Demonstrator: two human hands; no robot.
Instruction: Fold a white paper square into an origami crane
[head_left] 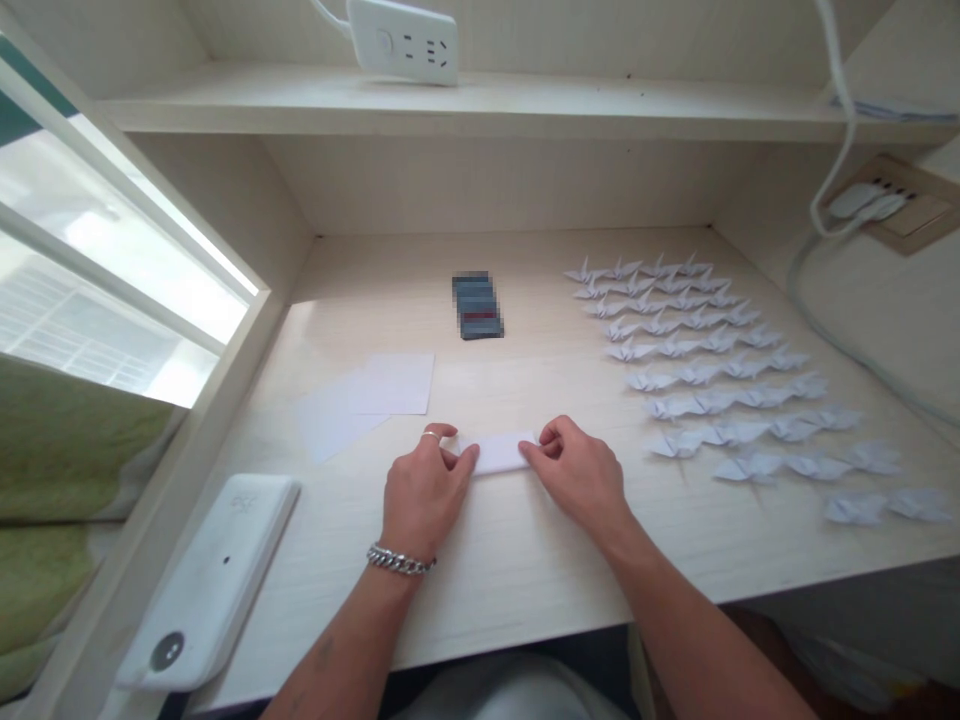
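A folded strip of white paper (501, 453) lies between my two hands near the middle of the desk. My left hand (426, 487), with a ring and a chain bracelet, pinches its left end between thumb and fingers. At the other end, the thumb and curled fingers of my right hand (579, 468) grip the paper too. Flat white sheets, an upper one (394, 384) overlapping a lower one (334, 412), rest just beyond my left hand. To the right, folded white paper cranes (697, 374) stand in several rows.
A phone-shaped dark object (478, 306), blurred out, lies toward the back. At the left front is a long white device (217, 580) beside the window frame. A power strip (405, 42) sits on the shelf above; cables (847, 100) hang at the right wall near a socket (892, 205).
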